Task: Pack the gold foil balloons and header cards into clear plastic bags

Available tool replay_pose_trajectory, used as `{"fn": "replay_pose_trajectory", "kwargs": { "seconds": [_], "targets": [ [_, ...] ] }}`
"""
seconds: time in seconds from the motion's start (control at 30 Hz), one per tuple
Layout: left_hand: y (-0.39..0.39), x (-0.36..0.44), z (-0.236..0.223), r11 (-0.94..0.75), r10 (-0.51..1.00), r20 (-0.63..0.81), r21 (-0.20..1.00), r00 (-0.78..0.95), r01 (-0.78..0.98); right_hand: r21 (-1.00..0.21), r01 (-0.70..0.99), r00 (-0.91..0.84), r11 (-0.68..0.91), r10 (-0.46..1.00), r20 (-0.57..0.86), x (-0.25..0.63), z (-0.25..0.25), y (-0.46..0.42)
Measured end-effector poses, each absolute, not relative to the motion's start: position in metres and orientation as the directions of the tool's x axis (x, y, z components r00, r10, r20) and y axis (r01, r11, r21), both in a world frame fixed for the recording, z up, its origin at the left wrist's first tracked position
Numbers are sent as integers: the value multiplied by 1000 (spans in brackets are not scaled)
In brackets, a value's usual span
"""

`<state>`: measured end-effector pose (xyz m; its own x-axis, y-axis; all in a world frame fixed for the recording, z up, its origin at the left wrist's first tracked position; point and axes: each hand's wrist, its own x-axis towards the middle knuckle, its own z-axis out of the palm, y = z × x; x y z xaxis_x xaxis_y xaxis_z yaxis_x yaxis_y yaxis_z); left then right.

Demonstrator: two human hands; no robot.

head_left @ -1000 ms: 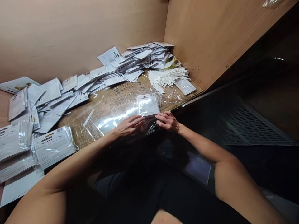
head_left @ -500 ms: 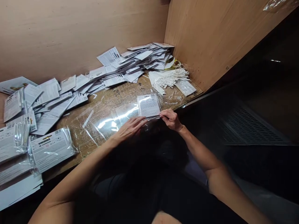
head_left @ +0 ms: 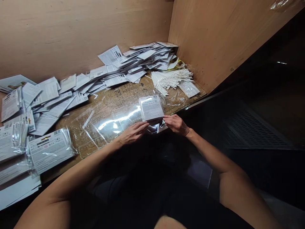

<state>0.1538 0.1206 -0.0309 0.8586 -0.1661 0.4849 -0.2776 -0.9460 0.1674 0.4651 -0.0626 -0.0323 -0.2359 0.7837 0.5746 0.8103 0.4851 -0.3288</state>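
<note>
A small white printed card in a clear plastic sleeve (head_left: 151,107) lies on the brown worktop (head_left: 111,98) near its front edge. My left hand (head_left: 133,133) rests at the sleeve's near left corner, fingers together on the open plastic flap (head_left: 156,127). On the near right edge sits my right hand (head_left: 175,123), fingers curled and pinching the flap. Both hands grip the sleeve's near end.
Loose white cards (head_left: 133,63) are heaped along the back wall and to the left. Sleeved packs (head_left: 49,149) lie stacked at the near left. A bundle of white strips (head_left: 171,79) and a tape roll (head_left: 178,64) sit by the right wooden panel (head_left: 209,41).
My right hand has slid back from the sleeve's right corner to its near edge. The left hand stays at the near left corner, and the sleeve has barely shifted.
</note>
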Motion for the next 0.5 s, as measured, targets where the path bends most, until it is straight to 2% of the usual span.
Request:
{"fn": "replay_pose_trajectory", "kwargs": {
  "seconds": [0.1,0.2,0.27,0.37,0.5],
  "targets": [
    [116,152,-28,-923,-28,466,328,884,-203,-411,791,-173,452,811,559,463,-31,-58],
    [111,160,-17,-833,309,423,552,852,29,-524,798,32,298,847,531,452,-26,-47],
    [110,172,-8,-708,554,336,672,762,219,-579,803,202,138,852,483,442,-21,-33],
    [112,191,4,-500,785,181,749,592,434,-593,797,414,-113,818,400,428,-14,-12],
    [119,209,11,-259,880,-34,801,473,540,-500,785,552,-365,779,298,413,-8,5]
  ]
}}
